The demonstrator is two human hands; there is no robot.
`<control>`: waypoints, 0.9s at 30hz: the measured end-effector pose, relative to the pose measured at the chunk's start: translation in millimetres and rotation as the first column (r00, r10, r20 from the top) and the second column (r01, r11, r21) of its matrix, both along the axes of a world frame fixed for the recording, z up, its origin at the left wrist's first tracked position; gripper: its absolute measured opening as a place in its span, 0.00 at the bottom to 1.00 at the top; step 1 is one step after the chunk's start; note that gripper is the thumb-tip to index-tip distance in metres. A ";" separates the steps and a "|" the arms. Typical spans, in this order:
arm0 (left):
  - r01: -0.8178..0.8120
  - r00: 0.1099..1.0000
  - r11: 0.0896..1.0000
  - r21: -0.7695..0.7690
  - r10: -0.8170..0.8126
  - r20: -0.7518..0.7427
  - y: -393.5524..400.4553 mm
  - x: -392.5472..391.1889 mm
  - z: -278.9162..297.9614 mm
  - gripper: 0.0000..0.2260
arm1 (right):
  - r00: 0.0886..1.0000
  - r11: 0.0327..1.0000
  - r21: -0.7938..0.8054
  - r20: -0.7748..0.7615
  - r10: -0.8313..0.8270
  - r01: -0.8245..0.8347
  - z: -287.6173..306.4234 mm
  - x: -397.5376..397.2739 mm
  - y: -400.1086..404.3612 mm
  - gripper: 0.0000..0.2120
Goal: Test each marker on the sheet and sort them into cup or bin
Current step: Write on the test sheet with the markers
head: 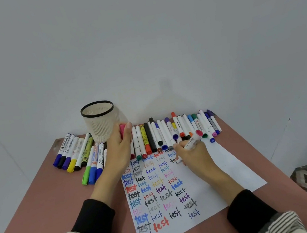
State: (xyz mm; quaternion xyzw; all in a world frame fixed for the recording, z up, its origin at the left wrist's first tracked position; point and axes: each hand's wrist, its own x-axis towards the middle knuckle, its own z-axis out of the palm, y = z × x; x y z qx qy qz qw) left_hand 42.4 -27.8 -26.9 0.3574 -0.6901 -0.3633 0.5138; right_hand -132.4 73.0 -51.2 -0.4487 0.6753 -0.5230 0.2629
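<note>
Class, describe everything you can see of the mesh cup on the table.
The mesh cup is a pale cream, round holder with latticed walls that look like plastic and a black band round its rim. It stands upright and looks empty at the far edge of the table, against the wall, among the markers. The left hand, holding a pink cap, overlaps its lower right side.

Under the right hand's (194, 157) fingers lay a smooth, matt paper sheet (232, 166), and the marker (192, 141) they gripped looked like glossy white plastic. Just beyond the left hand's (120, 146) fingertips stood a matt, ribbed plastic cup (101, 121) with a glossy black rim; the table (48, 202) was dull and scuffed
</note>
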 end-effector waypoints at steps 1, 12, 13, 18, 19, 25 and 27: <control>0.004 1.000 1.000 -0.001 -0.004 0.003 0.3 -0.1 -1.0 0.10 | 1.000 1.000 -0.010 0.002 -0.014 0.014 0.0 -0.8 -0.2 0.18; -0.005 1.000 1.000 -0.004 0.005 0.023 2.2 4.3 -5.4 0.09 | 1.000 0.999 0.046 -0.015 -0.017 0.018 -3.4 -0.3 -1.5 0.18; -0.002 1.000 1.000 -0.009 0.002 0.022 2.0 4.1 -5.8 0.09 | 1.000 0.998 0.051 -0.013 -0.027 0.028 -3.2 -0.8 -1.5 0.17; 0.009 0.999 1.000 -0.017 -0.009 0.033 1.4 3.5 -8.8 0.09 | 0.998 0.998 0.029 -0.010 -0.063 0.063 -2.3 -1.8 -1.4 0.16; 0.010 0.999 1.000 -0.017 -0.009 0.037 1.0 3.4 -9.0 0.09 | 0.999 0.998 0.035 -0.015 -0.050 0.050 -2.5 -1.6 -1.2 0.17; 0.009 0.999 1.000 -0.002 -0.009 0.035 0.1 4.3 -11.0 0.08 | 0.998 0.998 0.032 -0.001 -0.062 0.062 -3.4 -2.3 -2.3 0.15; 0.002 0.999 1.000 -0.001 -0.002 0.044 -0.1 4.2 -12.1 0.08 | 0.997 0.997 0.023 -0.003 -0.071 0.071 -2.6 -2.1 -1.9 0.15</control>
